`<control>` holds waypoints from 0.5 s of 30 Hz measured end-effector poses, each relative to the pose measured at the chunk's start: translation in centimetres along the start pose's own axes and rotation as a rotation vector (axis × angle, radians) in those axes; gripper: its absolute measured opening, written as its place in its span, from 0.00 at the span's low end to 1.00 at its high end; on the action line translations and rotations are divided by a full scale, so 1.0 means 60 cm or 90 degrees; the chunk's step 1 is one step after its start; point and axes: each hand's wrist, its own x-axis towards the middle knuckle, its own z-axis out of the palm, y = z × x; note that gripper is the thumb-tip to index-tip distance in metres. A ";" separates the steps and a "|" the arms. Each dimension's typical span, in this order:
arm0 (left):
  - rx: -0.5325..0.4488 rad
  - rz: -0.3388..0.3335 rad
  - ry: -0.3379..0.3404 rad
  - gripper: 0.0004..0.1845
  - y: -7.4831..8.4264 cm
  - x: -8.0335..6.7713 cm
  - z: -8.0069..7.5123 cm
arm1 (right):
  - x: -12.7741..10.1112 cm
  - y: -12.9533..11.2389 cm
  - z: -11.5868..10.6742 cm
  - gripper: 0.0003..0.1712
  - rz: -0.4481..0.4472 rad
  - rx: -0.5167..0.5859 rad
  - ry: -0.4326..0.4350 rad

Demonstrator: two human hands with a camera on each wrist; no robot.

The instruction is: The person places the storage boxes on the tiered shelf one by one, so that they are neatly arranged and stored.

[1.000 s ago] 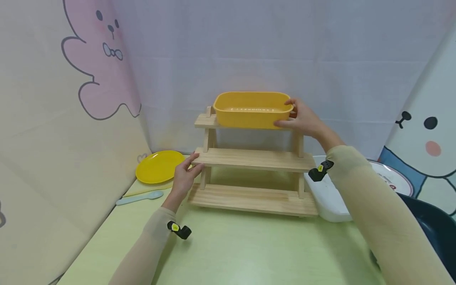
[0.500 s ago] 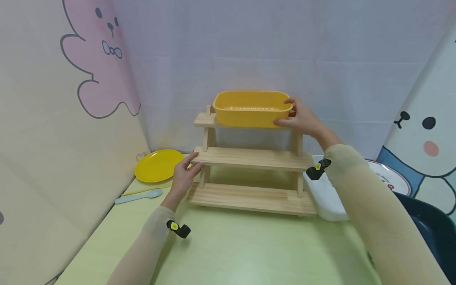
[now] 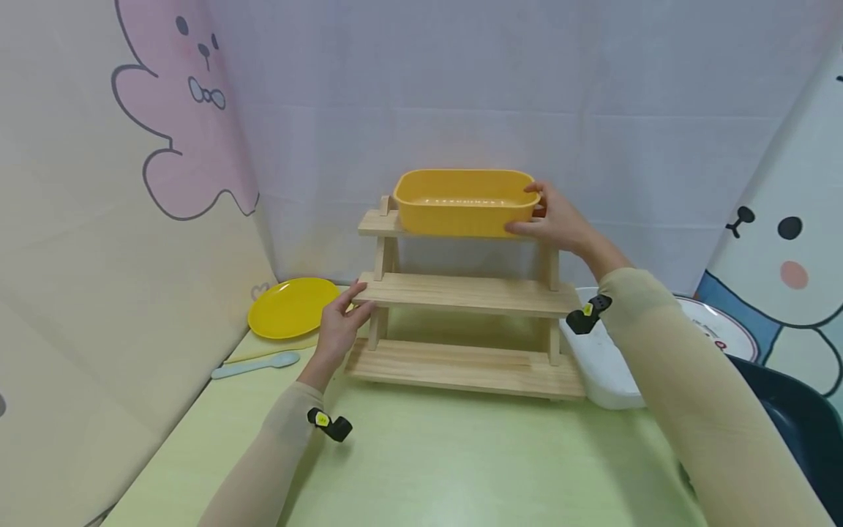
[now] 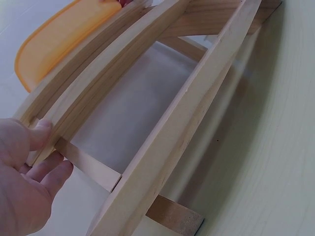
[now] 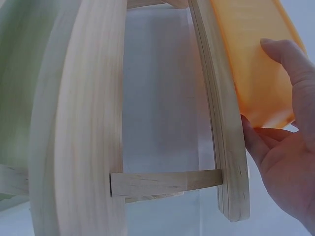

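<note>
A three-tier wooden shelf rack (image 3: 467, 293) stands at the back of the table. On its top tier sits a yellow rectangular basin (image 3: 461, 218), with an open top. My right hand (image 3: 560, 219) grips the basin's right end, thumb on the front wall and fingers round the end, as the right wrist view (image 5: 290, 108) also has it. My left hand (image 3: 339, 329) pinches the left end of the middle tier; in the left wrist view the thumb (image 4: 42, 135) lies on top of the board and the fingers are beneath it.
A yellow plate (image 3: 293, 309) and a pale blue spoon (image 3: 257, 364) lie left of the rack. To the right are a white container (image 3: 609, 373), a white plate with a printed rim (image 3: 721, 326) and a dark basin (image 3: 797, 410), partly behind my right sleeve.
</note>
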 end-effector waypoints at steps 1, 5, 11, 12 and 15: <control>0.001 0.000 0.001 0.27 0.000 0.000 0.000 | 0.000 0.000 0.000 0.51 -0.001 0.002 0.000; -0.003 0.001 0.001 0.26 0.000 0.001 0.001 | -0.003 -0.001 -0.004 0.53 0.004 0.018 -0.006; -0.011 0.005 -0.005 0.27 -0.002 0.004 0.000 | -0.016 -0.010 -0.011 0.59 -0.008 0.021 -0.006; -0.013 0.005 -0.006 0.27 -0.002 0.004 0.000 | -0.019 -0.013 -0.012 0.59 -0.013 0.022 -0.005; -0.014 0.000 -0.006 0.27 -0.002 0.002 -0.001 | -0.033 -0.024 -0.013 0.60 -0.015 0.013 -0.002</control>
